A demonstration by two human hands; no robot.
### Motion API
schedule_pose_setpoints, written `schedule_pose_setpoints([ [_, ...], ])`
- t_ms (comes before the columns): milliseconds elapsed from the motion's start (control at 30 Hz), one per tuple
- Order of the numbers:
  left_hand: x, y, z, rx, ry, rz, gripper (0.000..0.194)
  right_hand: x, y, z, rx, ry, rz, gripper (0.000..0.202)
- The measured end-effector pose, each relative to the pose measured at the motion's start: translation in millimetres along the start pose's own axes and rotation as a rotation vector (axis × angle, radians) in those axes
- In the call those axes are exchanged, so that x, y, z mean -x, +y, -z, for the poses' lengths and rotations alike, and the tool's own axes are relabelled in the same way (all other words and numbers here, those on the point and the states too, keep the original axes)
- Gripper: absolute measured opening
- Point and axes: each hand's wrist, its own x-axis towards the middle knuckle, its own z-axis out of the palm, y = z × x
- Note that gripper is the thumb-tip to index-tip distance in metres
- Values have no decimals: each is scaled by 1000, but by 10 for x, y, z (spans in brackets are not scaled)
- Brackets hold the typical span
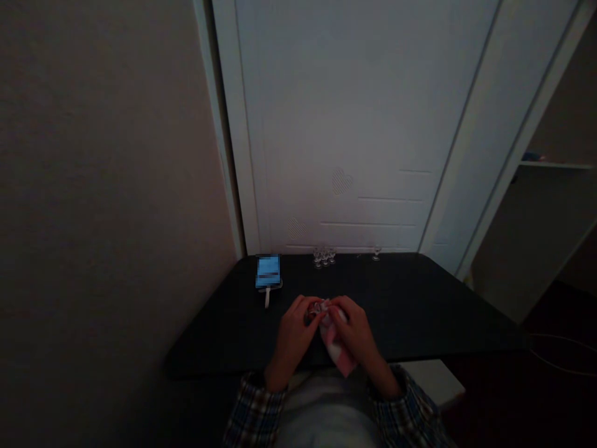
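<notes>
Above the near part of the dark table, my left hand [297, 330] is closed on a small clear glass [317, 308], its fingers curled around the left side. My right hand [353, 326] pinches a pink and white cloth [336, 348] against the glass. One end of the cloth hangs down below my right palm. The two hands almost meet, and my fingers hide much of the glass.
Several small clear glasses [323, 256] stand grouped at the back edge of the dark table [401, 311], with a single glass [376, 253] farther right. A lit phone [268, 272] on a stand is at the back left. A white panelled surface [336, 124] rises behind the table.
</notes>
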Motion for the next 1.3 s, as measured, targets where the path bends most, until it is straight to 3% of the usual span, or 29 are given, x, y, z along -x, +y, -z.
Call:
schedule_pose_setpoints([
  [1300,18,-8,-13,21,-44,-50,20,7,16,-9,-8,22,0,17],
])
